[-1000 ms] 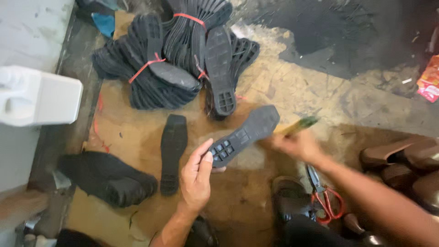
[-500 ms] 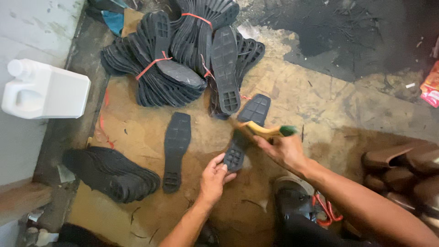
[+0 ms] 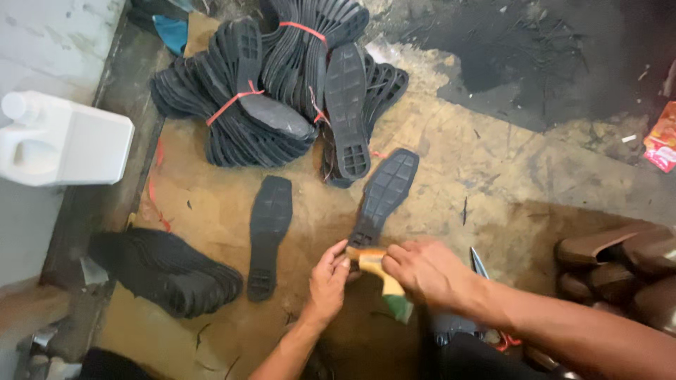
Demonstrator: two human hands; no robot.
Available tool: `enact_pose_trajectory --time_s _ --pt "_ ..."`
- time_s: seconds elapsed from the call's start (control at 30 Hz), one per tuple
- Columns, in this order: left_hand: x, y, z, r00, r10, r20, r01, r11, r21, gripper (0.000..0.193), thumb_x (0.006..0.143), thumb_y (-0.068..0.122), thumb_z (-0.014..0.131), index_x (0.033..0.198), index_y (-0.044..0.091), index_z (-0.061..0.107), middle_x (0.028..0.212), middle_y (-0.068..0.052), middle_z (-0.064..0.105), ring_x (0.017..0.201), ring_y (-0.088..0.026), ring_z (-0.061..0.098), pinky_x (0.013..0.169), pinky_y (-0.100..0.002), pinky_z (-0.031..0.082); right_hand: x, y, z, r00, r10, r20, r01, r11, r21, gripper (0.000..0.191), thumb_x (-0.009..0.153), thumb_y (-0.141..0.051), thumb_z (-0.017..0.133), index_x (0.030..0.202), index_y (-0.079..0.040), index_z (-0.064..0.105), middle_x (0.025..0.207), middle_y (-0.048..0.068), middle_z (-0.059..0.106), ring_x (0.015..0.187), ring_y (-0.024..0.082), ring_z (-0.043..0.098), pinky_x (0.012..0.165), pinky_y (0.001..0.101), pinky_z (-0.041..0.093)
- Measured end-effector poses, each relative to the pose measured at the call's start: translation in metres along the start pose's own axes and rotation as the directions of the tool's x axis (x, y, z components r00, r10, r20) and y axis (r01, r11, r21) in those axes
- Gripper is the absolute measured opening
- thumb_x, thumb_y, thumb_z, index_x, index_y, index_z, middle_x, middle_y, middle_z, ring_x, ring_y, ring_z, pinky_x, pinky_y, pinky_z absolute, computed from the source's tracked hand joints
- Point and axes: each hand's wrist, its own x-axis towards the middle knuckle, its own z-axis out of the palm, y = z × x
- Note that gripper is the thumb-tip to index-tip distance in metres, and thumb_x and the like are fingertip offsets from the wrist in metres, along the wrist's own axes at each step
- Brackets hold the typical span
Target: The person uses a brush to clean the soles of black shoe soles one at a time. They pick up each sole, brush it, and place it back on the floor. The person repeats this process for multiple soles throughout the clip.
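Item: black rubber shoe sole (image 3: 384, 193), tread side up, lying slantwise on the stained tan work board (image 3: 451, 169), its heel end toward the person.

Left hand (image 3: 327, 281): fingers pinched on the sole's heel end, forearm rising from the lower edge.

Right hand (image 3: 426, 271): closed around a tan brush with a green handle end (image 3: 384, 278), pressed at the sole's heel just beside the left hand.

Left of the sole: a second single sole (image 3: 267, 236), apart from it; farther left, a loose dark stack of soles (image 3: 165, 271).

Above the sole: bundled soles tied with red bands (image 3: 274, 84).

Far left: white plastic jug (image 3: 60, 144).

Far right of the sole: red packet (image 3: 662, 141) at the frame edge; brown shoes (image 3: 620, 260) lower down.

Bare board lies open right of the sole.
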Motion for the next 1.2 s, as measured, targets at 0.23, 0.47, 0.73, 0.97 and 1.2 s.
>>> enact_pose_trajectory --time_s 0.23,0.47,0.73,0.97,1.2 --pt "0.0 0.016 0.009 0.999 0.017 -0.051 -0.011 0.993 0.119 0.044 0.1 0.007 0.049 0.144 0.001 0.05 0.126 -0.013 0.07 0.109 -0.017 0.07 0.09 -0.034 0.063 -0.002 -0.004 -0.01 0.957 0.183 0.225 -0.16 0.98 -0.117 0.015 0.079 -0.017 0.066 0.089 -0.008 0.059 0.083 0.01 0.061 0.075 0.032 0.064 0.063 0.0445 0.051" --pt "0.002 0.01 0.0 1.0 0.011 -0.019 -0.009 0.992 0.123 0.044 0.1 0.007 0.05 0.144 0.0 0.05 0.125 -0.013 0.07 0.11 -0.017 0.069 0.09 -0.036 0.063 -0.003 -0.005 -0.008 0.956 0.217 0.198 -0.195 0.973 -0.124 0.019 0.074 -0.018 0.068 0.087 -0.007 0.06 0.082 0.011 0.062 0.076 0.033 0.064 0.064 0.0453 0.051" --pt "0.008 0.015 -0.001 0.999 -0.039 -0.026 0.043 0.987 0.155 0.043 0.099 0.009 0.052 0.142 0.003 0.053 0.116 -0.01 0.073 0.101 -0.016 0.072 0.081 -0.032 0.063 0.008 0.027 -0.014 0.969 0.238 -0.069 -0.238 0.971 -0.003 0.02 0.073 -0.018 0.072 0.088 -0.011 0.062 0.083 0.011 0.064 0.078 0.036 0.066 0.066 0.0461 0.053" --pt "0.004 0.029 -0.002 0.997 -0.047 -0.054 0.062 0.945 0.322 0.042 0.096 0.008 0.055 0.138 0.002 0.061 0.102 -0.01 0.077 0.082 -0.017 0.075 0.072 -0.03 0.061 0.034 0.055 -0.031 0.894 0.439 0.089 -0.441 0.827 0.348 0.025 0.073 -0.027 0.079 0.094 -0.014 0.076 0.085 0.009 0.076 0.072 0.028 0.072 0.067 0.0415 0.056" --pt "0.007 0.03 0.004 0.993 -0.065 -0.094 0.094 0.933 0.346 0.04 0.097 0.011 0.059 0.136 0.002 0.06 0.098 -0.012 0.077 0.08 -0.016 0.076 0.069 -0.03 0.061 0.025 0.124 -0.044 0.66 0.573 -0.486 -0.58 0.8 0.155 0.03 0.092 -0.032 0.075 0.107 -0.006 0.074 0.083 0.012 0.074 0.064 0.026 0.069 0.056 0.0393 0.054"
